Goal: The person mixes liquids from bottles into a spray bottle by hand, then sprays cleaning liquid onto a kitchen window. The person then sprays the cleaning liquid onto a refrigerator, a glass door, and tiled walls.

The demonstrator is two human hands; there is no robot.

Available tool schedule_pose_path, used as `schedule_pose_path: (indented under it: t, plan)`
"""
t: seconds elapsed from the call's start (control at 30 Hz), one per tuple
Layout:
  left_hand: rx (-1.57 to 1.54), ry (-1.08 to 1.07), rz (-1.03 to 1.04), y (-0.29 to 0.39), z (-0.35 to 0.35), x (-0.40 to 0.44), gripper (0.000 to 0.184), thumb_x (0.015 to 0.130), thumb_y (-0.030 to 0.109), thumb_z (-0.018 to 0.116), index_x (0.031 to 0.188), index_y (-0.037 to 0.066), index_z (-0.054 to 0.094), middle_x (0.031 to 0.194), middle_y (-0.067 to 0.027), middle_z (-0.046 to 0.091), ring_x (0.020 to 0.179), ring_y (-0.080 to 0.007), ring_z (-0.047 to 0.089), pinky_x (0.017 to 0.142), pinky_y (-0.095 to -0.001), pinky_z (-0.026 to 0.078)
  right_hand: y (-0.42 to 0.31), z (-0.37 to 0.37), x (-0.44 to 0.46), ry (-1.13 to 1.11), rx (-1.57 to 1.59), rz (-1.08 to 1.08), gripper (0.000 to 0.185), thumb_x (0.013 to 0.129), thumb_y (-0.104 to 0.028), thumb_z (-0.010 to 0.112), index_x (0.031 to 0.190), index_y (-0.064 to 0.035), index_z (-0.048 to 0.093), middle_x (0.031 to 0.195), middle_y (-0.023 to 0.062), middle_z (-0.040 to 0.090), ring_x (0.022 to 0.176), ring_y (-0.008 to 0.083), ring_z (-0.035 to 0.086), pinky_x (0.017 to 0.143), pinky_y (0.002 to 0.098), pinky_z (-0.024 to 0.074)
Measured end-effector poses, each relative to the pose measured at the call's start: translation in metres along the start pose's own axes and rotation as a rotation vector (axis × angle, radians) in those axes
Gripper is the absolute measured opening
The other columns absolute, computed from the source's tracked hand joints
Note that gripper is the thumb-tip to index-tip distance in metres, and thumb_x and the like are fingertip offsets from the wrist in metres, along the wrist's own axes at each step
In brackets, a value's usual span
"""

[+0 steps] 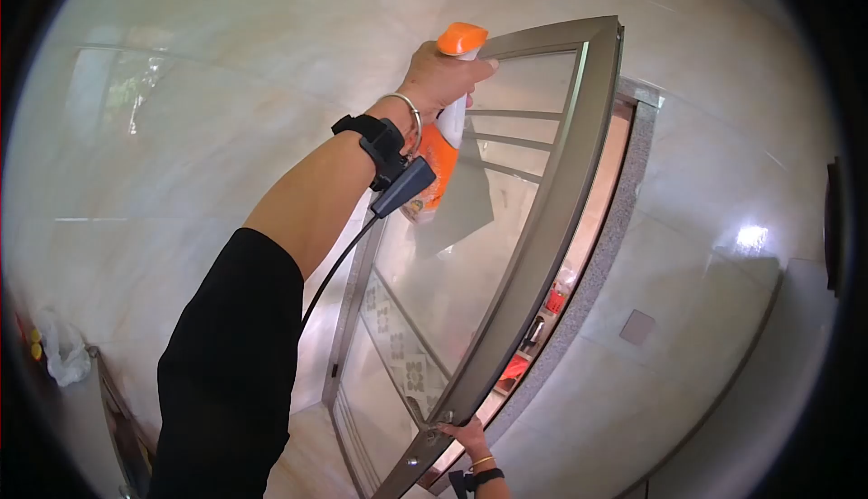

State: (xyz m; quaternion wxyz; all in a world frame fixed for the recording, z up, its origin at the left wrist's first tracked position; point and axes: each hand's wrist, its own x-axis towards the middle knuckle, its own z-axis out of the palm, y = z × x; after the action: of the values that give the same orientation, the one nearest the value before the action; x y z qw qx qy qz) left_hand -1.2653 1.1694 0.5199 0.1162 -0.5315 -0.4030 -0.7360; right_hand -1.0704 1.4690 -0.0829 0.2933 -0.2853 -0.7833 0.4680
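My left hand [438, 79] grips a spray bottle [436, 169] by its neck, up near the top of a glass door. The bottle has an orange trigger head [462, 40], a white neck and an orange label; part of it is hidden behind my hand and wrist. The glass door [479, 268] has a brown-grey metal frame [551, 232], several crossbars and a patterned strip low down. Lower on the frame, my right hand [468, 434] has its fingers closed at the small door handle [443, 419].
Pale glossy tiled wall [226, 128] surrounds the doorway, which has a grey stone jamb [597, 273]. Red items [514, 371] show through the gap beside the door. A square wall plate [637, 326] is on the right. At lower left, a plastic bag [65, 350] rests by a cabinet [72, 418].
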Motion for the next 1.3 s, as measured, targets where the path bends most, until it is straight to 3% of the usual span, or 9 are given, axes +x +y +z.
schedule_pose_path:
  t: [0.1,0.33,0.53,0.63,0.73,0.9,1.03,1.23,1.3]
  plan:
    - [-0.054,-0.155,0.011,-0.003,-0.012,-0.002,0.026,0.077,0.022,0.074,0.095,0.007,0.062,0.075,-0.0041,0.062,0.061,-0.0137,0.059,0.051,-0.0293,0.05,-0.014,-0.004,-0.005,0.054,-0.034,-0.031,0.052,0.063,-0.013,0.089,0.107,0.002,0.065,0.097,0.0069,0.07,0.086,0.016,0.065,0.08,0.0316,0.0539]
    - [-0.273,-0.489,-0.057,0.003,-0.004,-0.041,0.027,0.077,0.021,0.077,0.096,0.008,0.062,0.087,-0.0024,0.063,0.064,-0.0109,0.059,0.052,-0.0281,0.05,-0.056,-0.007,-0.021,-0.079,0.122,-0.013,0.045,0.067,-0.008,0.086,0.108,-0.0003,0.066,0.1,0.0053,0.07,0.09,0.0164,0.064,0.084,0.0327,0.0509]
    - [-0.215,-0.304,-0.099,-0.028,0.01,-0.05,0.024,0.079,0.023,0.075,0.089,0.006,0.062,0.079,-0.0018,0.062,0.067,-0.011,0.059,0.052,-0.0279,0.049,-0.059,-0.007,-0.027,-0.094,0.094,0.008,0.042,0.068,-0.004,0.084,0.106,-0.0008,0.067,0.1,0.0047,0.07,0.09,0.0164,0.063,0.083,0.0323,0.0505]
    - [-0.157,-0.303,-0.219,-0.07,0.004,-0.073,0.021,0.079,0.022,0.074,0.088,0.007,0.063,0.078,-0.0008,0.062,0.064,-0.0109,0.058,0.051,-0.0279,0.048,-0.047,-0.01,-0.021,-0.136,0.025,0.027,0.053,0.066,-0.012,0.085,0.113,-0.0005,0.064,0.106,0.0075,0.069,0.096,0.0176,0.063,0.087,0.0325,0.0499]
    - [-0.225,-0.243,-0.329,-0.12,-0.005,-0.115,0.018,0.083,0.021,0.073,0.09,0.01,0.061,0.072,0.0018,0.059,0.054,-0.0076,0.053,0.049,-0.0242,0.044,-0.051,-0.012,-0.024,-0.117,0.031,0.115,0.039,0.061,0.001,0.077,0.099,0.0013,0.067,0.088,0.0075,0.069,0.079,0.0182,0.064,0.072,0.0328,0.0529]
    - [-0.119,-0.451,-0.403,-0.156,-0.024,-0.18,0.016,0.081,0.019,0.073,0.087,0.008,0.064,0.074,0.0008,0.061,0.059,-0.0081,0.055,0.052,-0.0263,0.048,-0.071,-0.006,-0.028,-0.072,0.11,0.172,0.032,0.058,0.004,0.072,0.089,0.0031,0.067,0.077,0.0079,0.067,0.066,0.0198,0.063,0.058,0.0334,0.0511]
    - [-0.12,-0.262,-0.489,-0.176,-0.031,-0.214,0.017,0.08,0.02,0.073,0.084,0.006,0.064,0.072,0.0004,0.061,0.063,-0.0087,0.057,0.055,-0.0276,0.05,-0.048,-0.007,-0.018,-0.03,0.097,0.152,0.034,0.056,0.006,0.072,0.089,0.0027,0.066,0.077,0.0053,0.066,0.067,0.0184,0.061,0.057,0.0338,0.0506]
    - [-0.117,-0.322,-0.527,-0.211,-0.023,-0.256,0.019,0.081,0.023,0.074,0.084,0.006,0.065,0.072,0.0011,0.062,0.061,-0.0086,0.059,0.054,-0.0254,0.048,-0.076,-0.002,-0.029,0.02,0.046,0.294,0.039,0.055,0.01,0.071,0.093,0.0012,0.069,0.083,0.005,0.066,0.072,0.0195,0.062,0.059,0.0344,0.0511]
    - [-0.343,-0.211,-0.641,-0.23,-0.032,-0.226,0.033,0.084,0.016,0.071,0.116,0.013,0.061,0.096,0.0029,0.062,0.075,-0.0054,0.058,0.054,-0.0219,0.05,-0.077,0.002,-0.028,0.052,0.03,0.256,0.041,0.055,0.011,0.071,0.095,0.001,0.069,0.084,0.0053,0.067,0.073,0.0198,0.062,0.059,0.0343,0.0515]
